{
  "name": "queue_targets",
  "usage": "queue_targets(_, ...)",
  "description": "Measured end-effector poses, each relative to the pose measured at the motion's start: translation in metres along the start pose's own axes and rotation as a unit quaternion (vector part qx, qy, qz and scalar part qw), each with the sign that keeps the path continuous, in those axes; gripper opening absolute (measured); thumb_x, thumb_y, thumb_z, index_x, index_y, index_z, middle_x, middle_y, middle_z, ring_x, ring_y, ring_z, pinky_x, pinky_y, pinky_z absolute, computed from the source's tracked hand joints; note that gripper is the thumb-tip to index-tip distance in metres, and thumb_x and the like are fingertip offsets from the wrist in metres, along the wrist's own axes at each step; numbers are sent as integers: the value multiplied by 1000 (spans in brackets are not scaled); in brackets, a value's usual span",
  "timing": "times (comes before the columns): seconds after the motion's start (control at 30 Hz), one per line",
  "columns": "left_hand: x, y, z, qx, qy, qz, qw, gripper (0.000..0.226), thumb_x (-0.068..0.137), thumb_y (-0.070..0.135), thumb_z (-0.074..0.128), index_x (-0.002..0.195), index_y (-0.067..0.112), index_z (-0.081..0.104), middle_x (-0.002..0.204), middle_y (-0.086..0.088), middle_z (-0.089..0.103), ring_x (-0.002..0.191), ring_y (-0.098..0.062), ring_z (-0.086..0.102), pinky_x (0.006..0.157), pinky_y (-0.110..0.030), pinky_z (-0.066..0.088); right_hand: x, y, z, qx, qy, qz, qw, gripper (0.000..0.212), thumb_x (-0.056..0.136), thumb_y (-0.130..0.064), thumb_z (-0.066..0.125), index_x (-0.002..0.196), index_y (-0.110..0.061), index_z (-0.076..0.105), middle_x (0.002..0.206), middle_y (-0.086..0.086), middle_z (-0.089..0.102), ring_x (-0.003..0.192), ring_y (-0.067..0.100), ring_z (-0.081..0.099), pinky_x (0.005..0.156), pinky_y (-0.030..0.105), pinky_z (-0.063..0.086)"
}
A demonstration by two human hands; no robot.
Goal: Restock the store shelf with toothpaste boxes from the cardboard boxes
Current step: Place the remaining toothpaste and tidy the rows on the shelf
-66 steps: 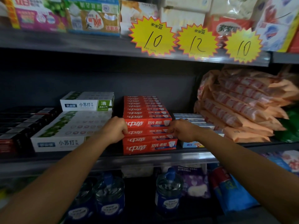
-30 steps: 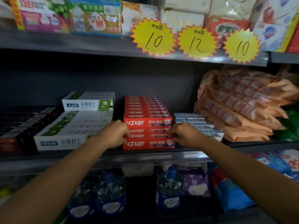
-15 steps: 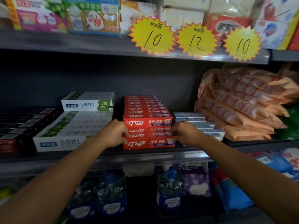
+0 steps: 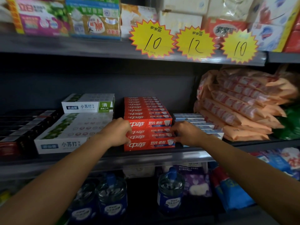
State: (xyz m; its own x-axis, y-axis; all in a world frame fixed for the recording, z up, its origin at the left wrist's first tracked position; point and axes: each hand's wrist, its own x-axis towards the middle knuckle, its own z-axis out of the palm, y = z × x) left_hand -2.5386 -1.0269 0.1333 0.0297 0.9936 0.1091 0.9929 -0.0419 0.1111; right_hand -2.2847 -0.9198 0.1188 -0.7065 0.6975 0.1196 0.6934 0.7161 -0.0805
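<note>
the red toothpaste boxes (image 4: pixel 148 125) stand in a stack at the centre of the middle shelf (image 4: pixel 146 157), with their front faces close to the shelf edge. the left hand (image 4: pixel 116 133) is at 9 o'clock of the stack, its fingers curled around the left ends of the front boxes. the right hand (image 4: pixel 186 135) is at 3 o'clock, its fingers curled on the right ends in the same way. so both hands clamp the front of the stack between them.

the step seems to be the squaring of the stack. to do it well, both hands should press with equal force, so that the boxes slide straight and do not turn. the lower boxes should line up with the top one. the white baking soda toothpaste boxes (image 4: pixel 65 135) at 9 o'clock and the light blue boxes (image 4: pixel 199 125) at 3 o'clock lie just beside, so the knuckles could push them if the hands go wide.
</note>
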Motion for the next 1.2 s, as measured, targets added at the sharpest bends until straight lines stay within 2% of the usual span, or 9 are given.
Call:
queue_targets(0.1,4,8,-7,3,12,30,999,29,78,27,77,105,17,71,110,5,67,96,-10,64,86,-31,55,-7,-3,-12,-11,-4,4,1000,35,84,-31,70,117,-22,65,117,-1,61,107,17,56,92,31,47)
queue_targets(0.2,14,19,-16,13,25,67,997,28,78,30,77,104,19,72,106,5,67,91,-10,64,81,-31,56,-14,0,-24,-52,-3,39,998,41,85,-23,67,125,-22,60,130,1,56,118,19,52,96,34,45)
queue_targets(0.4,40,69,-15,37,78,171,982,22,78,32,71,94,16,72,95,-8,68,90,-25,64,73,-32,52,-55,28,-49,-102,-2,116,988,56,84,-33,69,135,-22,51,142,1,47,131,18,43,105,25,32)
queue_targets(0.5,57,107,-3,38,75,218,972,24,76,31,71,95,17,71,95,-7,69,92,-27,64,75,-35,53,-77,54,-55,-103,0,142,984,57,82,-31,71,135,-20,52,145,1,44,131,16,42,103,23,30)
queue_targets(0.57,67,132,5,33,68,227,971,23,78,29,72,98,18,71,99,-8,67,94,-27,63,77,-36,52,-87,77,-55,-94,8,154,984,55,81,-29,71,133,-20,54,139,0,50,125,17,48,97,23,35)
queue_targets(0.73,95,169,26,28,53,192,980,14,83,22,69,96,18,71,101,-5,65,95,-23,62,77,-39,54,-85,128,-58,-75,10,115,990,41,81,-19,70,121,-16,64,125,2,62,116,20,55,90,22,37)
queue_targets(0.8,104,176,28,35,40,162,985,21,84,23,69,105,19,71,107,-3,65,97,-21,62,78,-37,54,-76,139,-60,-83,8,73,994,36,82,-17,69,117,-11,66,119,4,65,111,21,58,87,21,37)
queue_targets(0.97,110,192,40,83,-17,83,993,12,85,16,67,97,15,70,105,-6,63,92,-23,61,68,-29,45,-61,165,-39,-97,-41,10,994,42,85,-27,67,125,-18,60,132,1,55,122,19,48,100,31,38)
queue_targets(1.2,112,213,50,72,-22,24,997,22,85,4,64,104,13,73,108,-6,67,94,-20,63,73,-26,48,-57,191,-25,-75,-52,-58,994,33,88,-6,56,119,-13,63,127,11,56,121,27,47,90,28,38)
